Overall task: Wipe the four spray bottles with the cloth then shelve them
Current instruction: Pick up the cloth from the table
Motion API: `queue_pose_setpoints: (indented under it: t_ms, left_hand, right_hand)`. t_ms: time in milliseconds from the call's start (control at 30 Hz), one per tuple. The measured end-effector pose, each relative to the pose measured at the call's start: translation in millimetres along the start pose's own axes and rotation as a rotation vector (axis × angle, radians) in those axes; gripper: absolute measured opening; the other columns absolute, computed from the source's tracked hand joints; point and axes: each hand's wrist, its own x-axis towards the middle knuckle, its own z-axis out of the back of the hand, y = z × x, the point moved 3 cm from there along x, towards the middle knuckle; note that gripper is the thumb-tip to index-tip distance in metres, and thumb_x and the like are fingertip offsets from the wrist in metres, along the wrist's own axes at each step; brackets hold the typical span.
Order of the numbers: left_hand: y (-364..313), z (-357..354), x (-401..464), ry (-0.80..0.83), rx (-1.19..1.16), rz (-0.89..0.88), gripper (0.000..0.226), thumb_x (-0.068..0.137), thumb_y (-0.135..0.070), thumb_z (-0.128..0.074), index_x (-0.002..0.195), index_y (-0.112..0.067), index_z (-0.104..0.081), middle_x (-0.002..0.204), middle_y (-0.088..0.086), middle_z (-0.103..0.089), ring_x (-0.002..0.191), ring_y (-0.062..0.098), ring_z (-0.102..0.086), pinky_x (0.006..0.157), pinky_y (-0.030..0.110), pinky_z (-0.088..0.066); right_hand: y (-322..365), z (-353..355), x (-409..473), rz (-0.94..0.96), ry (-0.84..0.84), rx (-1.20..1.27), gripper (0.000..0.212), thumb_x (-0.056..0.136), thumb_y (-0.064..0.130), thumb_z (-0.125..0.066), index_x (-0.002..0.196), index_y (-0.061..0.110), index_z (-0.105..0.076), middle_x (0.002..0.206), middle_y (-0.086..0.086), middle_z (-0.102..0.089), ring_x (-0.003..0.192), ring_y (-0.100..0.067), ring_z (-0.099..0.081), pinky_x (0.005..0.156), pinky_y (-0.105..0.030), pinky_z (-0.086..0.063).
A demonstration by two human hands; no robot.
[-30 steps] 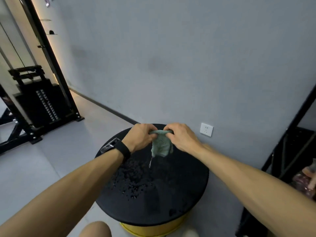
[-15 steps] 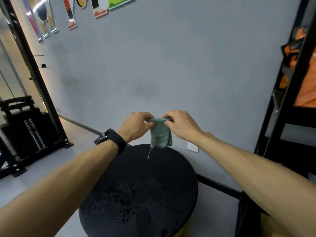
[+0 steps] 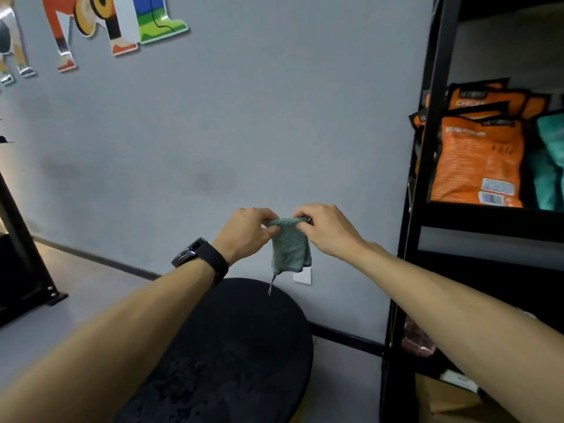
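Grey wall: fills the background; cartoon decals are mounted at 11 o'clock, a white socket low at centre.

Black shelf rack: set at 3 o'clock; orange packets and teal bundles are stocked on one shelf.

Round black table: seen at 6 o'clock, below the hands.

Left hand: raised at centre, a black watch worn on the wrist; fingers curled, the cloth's upper left corner is pinched.

Right hand: level with the left; fingers curled, the upper right corner is pinched.

Green cloth: held in the air between both hands, top edge stretched from fingers to fingers, the rest hung below them; a loose thread is dangled at 6 o'clock, above the table's far rim.
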Motion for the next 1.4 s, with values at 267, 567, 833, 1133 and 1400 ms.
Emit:
queue_pose_setpoints:
  t_ms: [267, 567, 833, 1133, 1400]
  left_hand:
    - [-63.2, -26.4, 16.1, 0.040, -0.061, -0.129, 0.018, 0.094, -0.027, -0.064, 0.107, -0.017, -0.072, 0.103, -0.001, -0.074, 0.096, 0.019, -0.066, 0.083, 0.029, -0.049]
    - [-135.5, -57.3, 24.5, 0.095, -0.085, -0.267, 0.019, 0.095, -0.028, -0.062, 0.108, -0.018, -0.071, 0.103, -0.001, -0.073, 0.090, 0.017, -0.063, 0.082, 0.028, -0.048]
    - [-204.3, -89.8, 23.9, 0.136, -0.106, -0.393, 0.020, 0.096, -0.031, -0.062, 0.107, -0.017, -0.072, 0.103, 0.000, -0.073, 0.088, 0.014, -0.060, 0.077, 0.027, -0.047]
    - [-281.5, -136.8, 13.9, 0.233, -0.192, -0.539, 0.020, 0.095, -0.034, -0.064, 0.107, -0.019, -0.071, 0.099, -0.001, -0.072, 0.091, 0.015, -0.065, 0.079, 0.032, -0.053]
    - [-346.8, -180.8, -0.1, 0.282, -0.255, -0.652, 0.024, 0.096, -0.033, -0.063, 0.108, -0.013, -0.071, 0.097, 0.003, -0.070, 0.091, 0.018, -0.064, 0.076, 0.029, -0.049]
  right_hand:
    - [-41.2, 55.9, -30.0, -0.075, -0.077, -0.093, 0.017, 0.093, 0.017, -0.057, 0.103, 0.018, -0.071, 0.100, 0.004, -0.070, 0.088, -0.014, -0.058, 0.072, -0.026, -0.040]
    - [-80.9, 112.7, -71.6, -0.158, -0.152, -0.167, 0.014, 0.091, 0.018, -0.060, 0.099, 0.019, -0.071, 0.098, 0.003, -0.071, 0.089, -0.015, -0.062, 0.073, -0.030, -0.046]
    - [-115.9, 160.8, -120.3, -0.253, -0.211, -0.235, 0.015, 0.091, 0.018, -0.062, 0.102, 0.018, -0.071, 0.105, 0.004, -0.070, 0.099, -0.015, -0.062, 0.083, -0.032, -0.047]
    - [-155.0, 213.6, -182.2, -0.388, -0.232, -0.310, 0.016, 0.094, 0.018, -0.060, 0.106, 0.016, -0.069, 0.106, 0.003, -0.069, 0.098, -0.014, -0.062, 0.082, -0.030, -0.049]
    - [-191.3, 252.8, -237.6, -0.500, -0.238, -0.387, 0.018, 0.096, 0.020, -0.059, 0.110, 0.015, -0.068, 0.106, 0.002, -0.067, 0.090, -0.011, -0.059, 0.072, -0.023, -0.041]
